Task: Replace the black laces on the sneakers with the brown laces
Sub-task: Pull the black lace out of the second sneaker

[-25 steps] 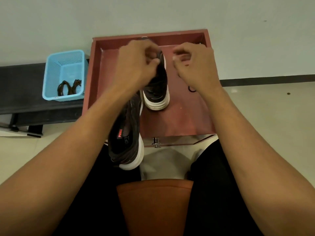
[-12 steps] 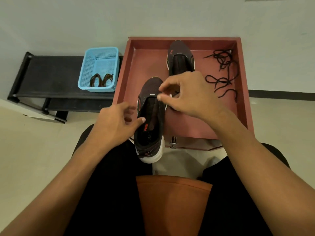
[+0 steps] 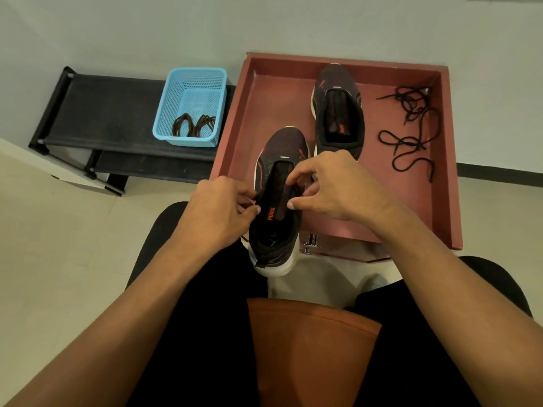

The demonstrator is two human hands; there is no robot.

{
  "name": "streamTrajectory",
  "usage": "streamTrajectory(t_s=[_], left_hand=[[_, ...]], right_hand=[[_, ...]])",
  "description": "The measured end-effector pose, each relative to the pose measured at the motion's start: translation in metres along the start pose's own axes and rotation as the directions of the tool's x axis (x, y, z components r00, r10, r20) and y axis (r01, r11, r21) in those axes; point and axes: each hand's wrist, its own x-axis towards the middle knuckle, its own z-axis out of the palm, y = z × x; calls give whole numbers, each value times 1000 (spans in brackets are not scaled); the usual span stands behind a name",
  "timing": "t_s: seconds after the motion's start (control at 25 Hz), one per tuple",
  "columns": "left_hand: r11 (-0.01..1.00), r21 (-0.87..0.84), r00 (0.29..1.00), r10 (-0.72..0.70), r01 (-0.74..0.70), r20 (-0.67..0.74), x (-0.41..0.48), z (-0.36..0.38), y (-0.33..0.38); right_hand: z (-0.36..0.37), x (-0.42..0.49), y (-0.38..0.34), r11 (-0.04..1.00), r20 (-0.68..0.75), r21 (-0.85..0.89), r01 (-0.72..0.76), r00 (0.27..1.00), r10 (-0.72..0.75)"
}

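A dark sneaker (image 3: 277, 201) with a white sole lies lengthwise over the near edge of the red tray (image 3: 252, 92), toe away from me, with no lace in it. My left hand (image 3: 217, 212) pinches its left collar edge. My right hand (image 3: 332, 183) pinches the right edge near the tongue. A second dark sneaker (image 3: 338, 110) stands further back in the tray, also unlaced. The black laces (image 3: 411, 127) lie loose at the tray's right side. The brown laces (image 3: 194, 124) sit coiled in a blue basket (image 3: 191, 80).
The blue basket rests on a low black bench (image 3: 102, 113) to the left of the tray, against a pale wall. My knees in black trousers and an orange seat (image 3: 308, 348) fill the foreground. Pale floor lies on both sides.
The view swung left and down, showing the black laces and bench. Both hands came off the far sneaker to the near one, and my left hand has closed on its left edge.
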Motion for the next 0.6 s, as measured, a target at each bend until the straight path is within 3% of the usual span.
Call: streamTrajectory(t_s=[0.2,0.6], left_hand=[[1000,16,1000,-6,6,-1,0,3,-2],[997,82,994,9,0,-109,29,-5,15]], right_hand=[[3,2,-1,1000,6,19,-13,1000,13],[15,37,-4,995,-206,-98,-1,978,-19]])
